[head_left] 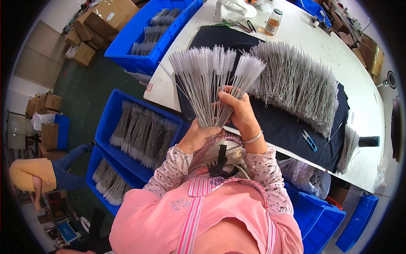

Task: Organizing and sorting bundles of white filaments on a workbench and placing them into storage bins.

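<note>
A fanned bundle of thin wire straw brushes point(202, 86) stands upright in front of me, its white bristle ends at the top. My left hand point(199, 136) is closed around the lower wire ends. Higher up on the right side, my right hand point(240, 111) grips part of the same bundle, its thumb pressed across the wires. To the right, a large pile of similar brushes point(296, 80) lies on a dark cloth point(275, 131). Blue-handled snips point(309, 140) rest on the cloth below that pile.
A white table point(351, 70) carries the cloth, a glass jar point(273, 22), a white cap point(234, 9) and a dark cylinder point(369, 142). Blue bins point(102, 122) with brush bundles stand at the left. Another person point(36, 174) bends over at the far left.
</note>
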A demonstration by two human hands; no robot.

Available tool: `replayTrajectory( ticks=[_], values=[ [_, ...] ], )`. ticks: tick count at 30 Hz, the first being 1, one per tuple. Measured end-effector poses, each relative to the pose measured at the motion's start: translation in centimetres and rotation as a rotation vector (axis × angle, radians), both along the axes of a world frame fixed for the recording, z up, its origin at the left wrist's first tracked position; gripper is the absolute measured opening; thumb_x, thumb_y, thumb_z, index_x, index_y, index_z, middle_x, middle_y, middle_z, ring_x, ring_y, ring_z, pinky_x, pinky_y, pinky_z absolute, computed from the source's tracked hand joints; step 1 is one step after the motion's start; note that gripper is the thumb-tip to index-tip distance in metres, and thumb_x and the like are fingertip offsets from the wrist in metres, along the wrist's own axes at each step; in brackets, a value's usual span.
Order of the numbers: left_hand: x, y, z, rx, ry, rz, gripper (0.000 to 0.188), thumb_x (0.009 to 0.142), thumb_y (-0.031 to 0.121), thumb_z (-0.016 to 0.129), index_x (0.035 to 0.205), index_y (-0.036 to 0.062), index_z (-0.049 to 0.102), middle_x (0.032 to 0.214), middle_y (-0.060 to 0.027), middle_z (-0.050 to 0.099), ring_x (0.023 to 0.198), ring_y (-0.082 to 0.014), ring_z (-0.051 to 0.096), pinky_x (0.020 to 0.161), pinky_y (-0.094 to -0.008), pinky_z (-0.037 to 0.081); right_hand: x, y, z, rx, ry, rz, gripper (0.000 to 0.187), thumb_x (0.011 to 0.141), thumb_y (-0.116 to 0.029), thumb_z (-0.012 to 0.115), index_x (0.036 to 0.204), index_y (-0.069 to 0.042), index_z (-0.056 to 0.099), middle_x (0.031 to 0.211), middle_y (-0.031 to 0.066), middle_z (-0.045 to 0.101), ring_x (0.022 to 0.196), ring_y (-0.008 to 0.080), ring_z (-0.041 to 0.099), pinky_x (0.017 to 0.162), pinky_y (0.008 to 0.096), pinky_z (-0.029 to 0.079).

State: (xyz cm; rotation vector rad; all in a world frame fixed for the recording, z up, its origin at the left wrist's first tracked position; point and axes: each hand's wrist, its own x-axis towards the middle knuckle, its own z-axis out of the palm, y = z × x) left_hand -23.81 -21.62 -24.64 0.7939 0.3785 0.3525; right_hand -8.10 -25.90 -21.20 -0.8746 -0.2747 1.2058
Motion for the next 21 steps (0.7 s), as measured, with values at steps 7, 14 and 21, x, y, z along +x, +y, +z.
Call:
replayTrajectory(
  ticks=[7, 14, 21],
  values=[
    [-0.1, 0.3, -0.1, 0.018, 0.046, 0.038, 0.061, 0.078, 0.0, 0.065, 0.132, 0.0033, 0.036, 0.109, -0.011, 0.059, 0.082, -0.0191, 0.061, 0.063, -0.0306, 0.05, -0.5, 0.4, -0.9, 0.093, 0.059, -0.064, 0.014, 0.078, -0.003, 0.067, 0.089, -0.003, 0.057, 0.075, 0.0045, 0.059, 0.065, 0.0161, 0.063, 0.055, 0.0314, 0.055],
    [-0.1, -0.2, -2.0, 0.054, 0.015, -0.033, 0.069, 0.078, 0.003, 0.067, 0.137, 0.0071, 0.031, 0.109, -0.0102, 0.058, 0.081, -0.0196, 0.061, 0.054, -0.0296, 0.048, -0.2, 0.2, -0.5, -0.02, -0.034, -0.023, 0.014, 0.079, -0.004, 0.066, 0.09, -0.002, 0.058, 0.077, 0.0054, 0.061, 0.064, 0.0139, 0.06, 0.055, 0.0278, 0.053],
    [0.0, -0.7, -0.1, 0.091, -0.031, 0.075, 0.077, 0.081, 0.009, 0.066, 0.142, 0.0045, 0.019, 0.102, -0.0071, 0.059, 0.08, -0.0161, 0.061, 0.062, -0.0271, 0.049, -0.2, 0.1, -0.6, 0.066, 0.014, -0.027, 0.009, 0.081, -0.005, 0.061, 0.088, -0.002, 0.058, 0.072, 0.0042, 0.06, 0.061, 0.0139, 0.06, 0.053, 0.0285, 0.053]
  ],
)
